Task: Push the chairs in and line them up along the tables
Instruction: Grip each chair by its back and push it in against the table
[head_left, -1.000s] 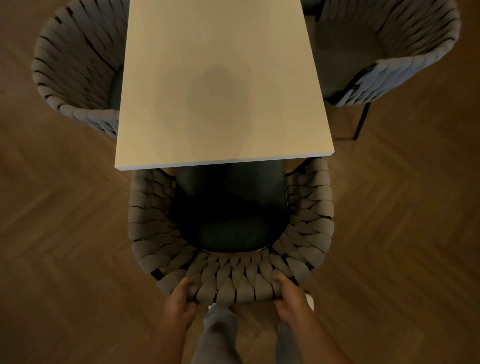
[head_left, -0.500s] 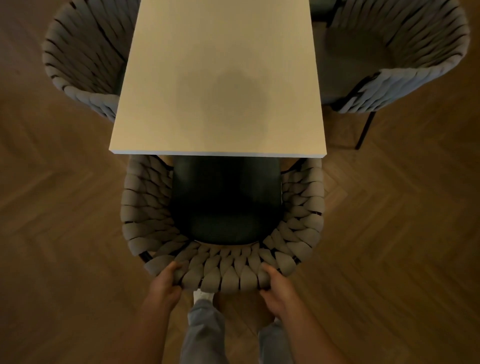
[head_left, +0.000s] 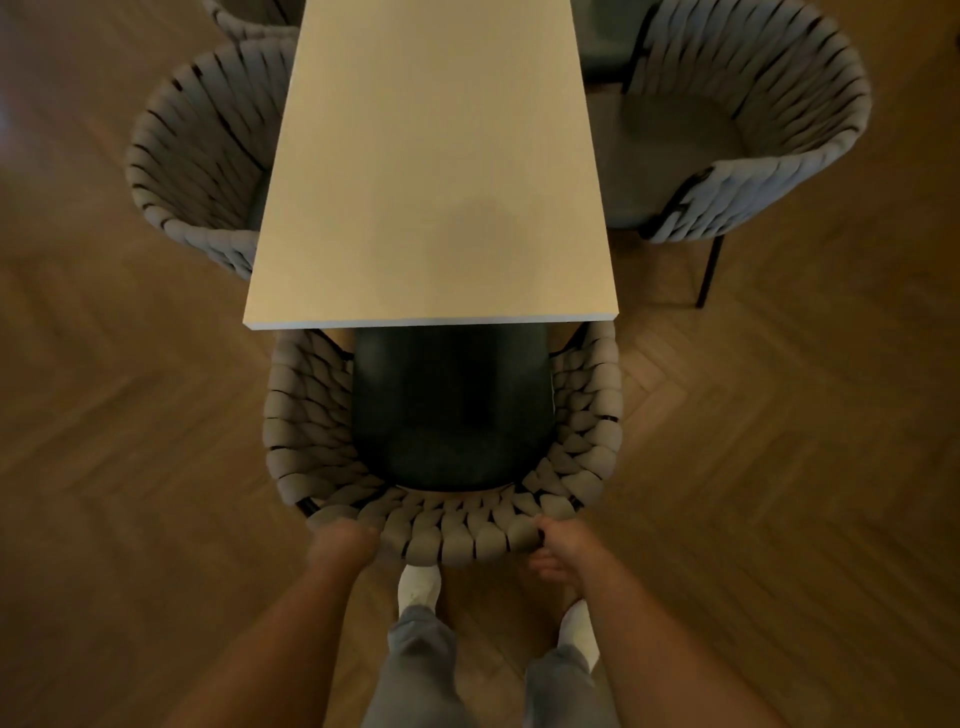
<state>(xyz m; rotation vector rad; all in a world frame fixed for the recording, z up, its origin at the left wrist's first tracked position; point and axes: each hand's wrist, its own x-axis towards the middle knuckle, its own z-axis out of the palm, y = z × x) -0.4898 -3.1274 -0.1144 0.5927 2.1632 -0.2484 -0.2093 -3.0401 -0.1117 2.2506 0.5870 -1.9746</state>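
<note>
Left hand (head_left: 343, 545) and right hand (head_left: 563, 545) grasp the woven chair (head_left: 441, 535) backrest at 6 o'clock. Its seat front sits under the table (head_left: 431, 156) edge. Open floor (head_left: 130, 441) lies at 3 and 9 o'clock.

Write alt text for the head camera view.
Both hands, left hand and right hand, grip the back of a woven grey chair whose dark seat sits partly under a light rectangular table. Similar chairs stand at each long side.

Just ahead of the fingers (head_left: 540, 525) stands a chair (head_left: 441, 535), its seat partly under the desk (head_left: 431, 182); two more chairs flank the desk.
</note>
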